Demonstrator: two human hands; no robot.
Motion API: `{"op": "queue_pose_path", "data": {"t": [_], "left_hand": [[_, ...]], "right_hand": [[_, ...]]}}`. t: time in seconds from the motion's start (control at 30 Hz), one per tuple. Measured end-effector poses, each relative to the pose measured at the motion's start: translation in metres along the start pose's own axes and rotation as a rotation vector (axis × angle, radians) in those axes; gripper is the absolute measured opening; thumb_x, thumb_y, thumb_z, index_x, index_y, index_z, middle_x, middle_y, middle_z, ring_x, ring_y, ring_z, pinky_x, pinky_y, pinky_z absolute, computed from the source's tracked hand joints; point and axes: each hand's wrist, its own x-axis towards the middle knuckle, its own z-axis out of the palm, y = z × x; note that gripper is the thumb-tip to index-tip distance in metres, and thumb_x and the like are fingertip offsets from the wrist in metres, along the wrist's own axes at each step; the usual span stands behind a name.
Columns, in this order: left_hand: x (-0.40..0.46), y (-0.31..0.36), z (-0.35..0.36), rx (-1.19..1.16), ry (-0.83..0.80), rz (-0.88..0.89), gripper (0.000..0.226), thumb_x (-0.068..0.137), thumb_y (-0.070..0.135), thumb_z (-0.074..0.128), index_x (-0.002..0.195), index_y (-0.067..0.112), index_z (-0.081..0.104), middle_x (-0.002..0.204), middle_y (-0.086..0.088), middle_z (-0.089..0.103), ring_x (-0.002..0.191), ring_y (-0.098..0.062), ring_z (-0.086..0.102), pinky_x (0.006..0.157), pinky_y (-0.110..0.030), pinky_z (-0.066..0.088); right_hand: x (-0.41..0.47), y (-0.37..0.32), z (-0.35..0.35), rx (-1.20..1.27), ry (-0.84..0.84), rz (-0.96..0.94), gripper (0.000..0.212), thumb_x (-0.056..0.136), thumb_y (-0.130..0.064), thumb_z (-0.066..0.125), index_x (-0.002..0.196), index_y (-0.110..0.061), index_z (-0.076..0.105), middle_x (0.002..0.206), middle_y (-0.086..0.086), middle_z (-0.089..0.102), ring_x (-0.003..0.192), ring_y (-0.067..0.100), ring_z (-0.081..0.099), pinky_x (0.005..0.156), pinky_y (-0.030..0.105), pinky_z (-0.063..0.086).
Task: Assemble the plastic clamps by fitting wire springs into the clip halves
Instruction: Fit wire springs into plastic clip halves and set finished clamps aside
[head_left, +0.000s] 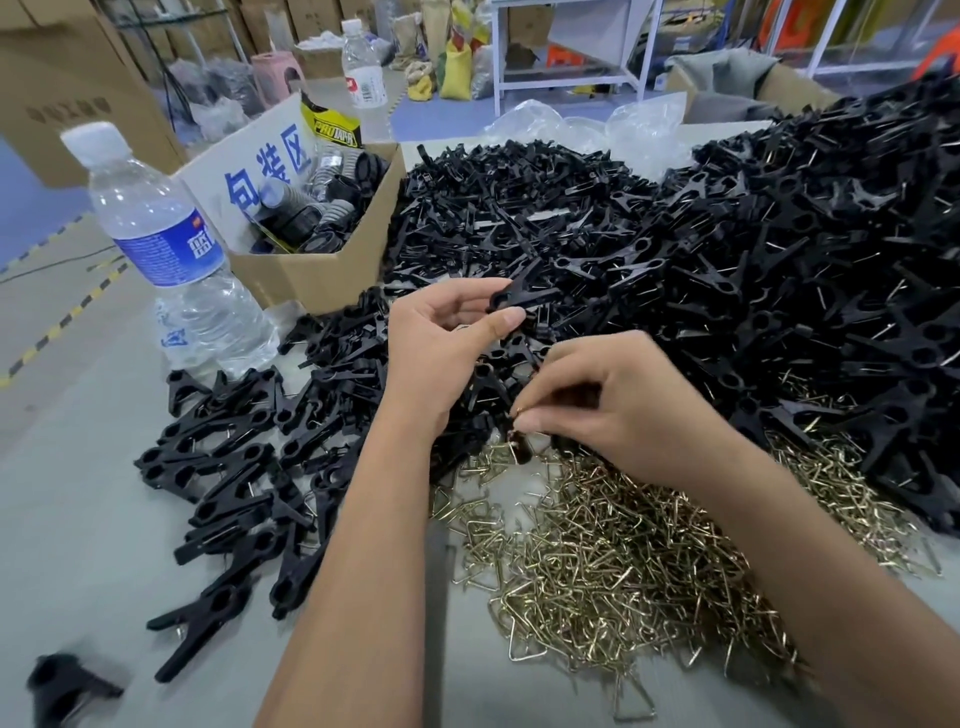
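Just above the middle of the frame the left hand (447, 338) pinches a black clip half (519, 297) between thumb and fingertips, held over the heap. Below and to its right, the right hand (613, 405) has its fingertips drawn together on a small wire spring (519, 413), lifted just above the brass-coloured spring pile (623, 561) in the lower centre. The clip half looks light, stiff and rather smooth, so it is probably best gripped near its thicker, rounded end, leaving the seat for the spring free. The spring is thin and likely springy and apt to snag its neighbours; pinching one leg should free it cleanly. The great heap of clip halves (675, 249) fills the upper right, crowding the hands. Finished clamps (234, 467) lie at lower left on the tabletop (78, 519), a water bottle (171, 249) and cardboard box (322, 270) stand beyond them.
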Motion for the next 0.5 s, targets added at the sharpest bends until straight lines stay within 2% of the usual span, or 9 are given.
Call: {"op": "queue_pose_path", "data": {"t": [0.1,0.23,0.37,0.5], "left_hand": [[0.001,0.0,-0.002,-0.021,-0.014,0.0,0.036,0.072,0.005,0.091,0.088,0.036,0.082,0.085,0.011,0.078,0.08,-0.001,0.067,0.075,-0.017,0.056],[0.001,0.0,-0.004,-0.02,-0.082,-0.019,0.036,0.071,-0.001,0.091,0.092,0.026,0.082,0.084,0.008,0.079,0.079,-0.004,0.068,0.08,-0.024,0.058],[-0.002,0.002,0.0,-0.018,-0.269,0.003,0.036,0.068,-0.004,0.09,0.092,0.022,0.082,0.085,0.002,0.079,0.077,-0.006,0.07,0.074,-0.018,0.055],[-0.003,0.002,0.003,-0.017,-0.322,0.0,0.034,0.068,-0.001,0.091,0.09,0.025,0.083,0.083,0.003,0.079,0.075,-0.005,0.069,0.073,-0.017,0.055]], "right_hand": [[-0.004,0.007,-0.01,0.309,0.098,0.094,0.018,0.077,-0.037,0.082,0.092,-0.028,0.082,0.081,-0.004,0.076,0.067,0.007,0.068,0.063,0.02,0.057],[-0.004,0.025,-0.013,0.654,0.507,0.272,0.011,0.081,-0.019,0.085,0.091,-0.017,0.082,0.078,0.005,0.076,0.063,0.012,0.065,0.056,0.021,0.052],[-0.004,0.033,-0.003,0.635,0.62,0.359,0.005,0.085,-0.009,0.084,0.085,-0.013,0.081,0.074,0.01,0.076,0.057,0.013,0.064,0.052,0.019,0.05],[-0.003,0.035,0.001,0.641,0.641,0.374,0.007,0.084,-0.01,0.086,0.08,-0.01,0.08,0.072,0.013,0.075,0.053,0.013,0.061,0.046,0.02,0.046]]}}
